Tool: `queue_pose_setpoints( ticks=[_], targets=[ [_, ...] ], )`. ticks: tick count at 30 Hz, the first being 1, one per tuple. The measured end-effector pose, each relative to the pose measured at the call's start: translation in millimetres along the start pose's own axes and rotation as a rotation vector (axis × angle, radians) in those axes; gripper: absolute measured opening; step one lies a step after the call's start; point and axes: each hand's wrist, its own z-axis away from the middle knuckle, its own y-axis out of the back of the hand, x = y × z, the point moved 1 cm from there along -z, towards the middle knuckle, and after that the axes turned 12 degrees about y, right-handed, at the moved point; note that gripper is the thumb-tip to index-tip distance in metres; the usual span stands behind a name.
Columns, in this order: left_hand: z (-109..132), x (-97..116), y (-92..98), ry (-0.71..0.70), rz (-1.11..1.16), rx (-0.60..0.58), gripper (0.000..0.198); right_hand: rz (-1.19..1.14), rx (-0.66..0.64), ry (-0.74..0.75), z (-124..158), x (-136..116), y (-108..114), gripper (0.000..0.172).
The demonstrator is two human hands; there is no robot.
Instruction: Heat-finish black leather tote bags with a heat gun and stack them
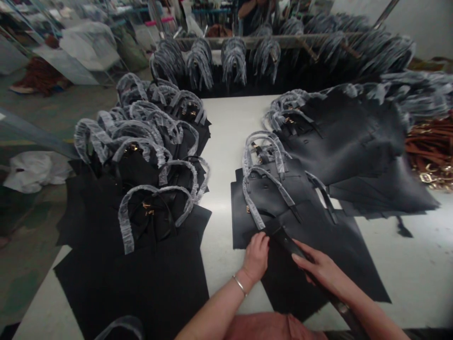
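Note:
My left hand, with a silver bangle at the wrist, is closed at the edge of a black leather bag panel. My right hand is wrapped round a long black strap, which runs from the panel's top edge down toward my body. Just beyond my hands lie overlapping black bag panels with handles sleeved in clear plastic. Part of the panel between my hands is hidden under them.
On the left, a pile of black bag panels carries plastic-wrapped handles. More panels are stacked at the right. Brown straps with gold buckles lie at the far right. A rack behind the white table holds wrapped handles.

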Motion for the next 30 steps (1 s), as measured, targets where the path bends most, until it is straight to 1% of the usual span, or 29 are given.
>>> queue_pose_setpoints(
  ticks=[1, 2, 6, 9, 11, 13, 16, 20, 23, 27, 29, 30],
  targets=[
    [-5.4, -2.3, 5.0, 0.069, 0.013, 0.017, 0.039, 0.011, 0.0, 0.002, -0.3, -2.4, -1.8, 0.069],
    [-10.7, -4.6, 9.5, 0.105, 0.028, 0.01, 0.042, 0.023, 0.0, 0.002, -0.2, -5.1, -3.4, 0.069],
    [-26.4, -15.3, 20.1, 0.104, 0.109, -0.095, 0.051, 0.064, -0.023, -0.006, 2.5, -16.7, -8.9, 0.069],
    [-31.9, -24.8, 20.0, 0.144, 0.227, -0.148, 0.055, 0.073, -0.046, 0.006, 0.7, -21.1, -14.0, 0.069],
    [-34.0, -30.4, 17.9, 0.218, 0.351, -0.175, 0.058, 0.063, -0.052, -0.002, -4.8, -20.5, -17.9, 0.068],
    [-35.6, -34.2, 15.9, 0.31, 0.456, -0.208, 0.066, 0.039, -0.054, -0.021, -13.9, -18.9, -21.7, 0.067],
    [-37.3, -35.2, 16.3, 0.391, 0.507, -0.257, 0.072, -0.033, -0.067, -0.035, -30.4, -19.5, -26.5, 0.064],
    [-38.1, -31.5, 21.7, 0.428, 0.519, -0.269, 0.072, -0.068, -0.094, -0.024, -42.4, -24.4, -28.6, 0.063],
    [-38.7, -29.4, 25.4, 0.44, 0.521, -0.265, 0.073, -0.053, -0.111, -0.041, -37.7, -24.4, -25.3, 0.064],
    [-42.1, -29.1, 29.1, 0.388, 0.49, -0.274, 0.073, -0.089, -0.127, -0.097, -33.7, -25.5, -24.9, 0.069],
    [-41.6, -29.6, 29.5, 0.366, 0.476, -0.265, 0.074, -0.074, -0.096, -0.067, -37.8, -30.4, -28.7, 0.07],
    [-39.2, -29.6, 29.0, 0.357, 0.475, -0.249, 0.076, -0.044, -0.052, -0.03, -40.2, -33.6, -30.6, 0.069]
  ],
)
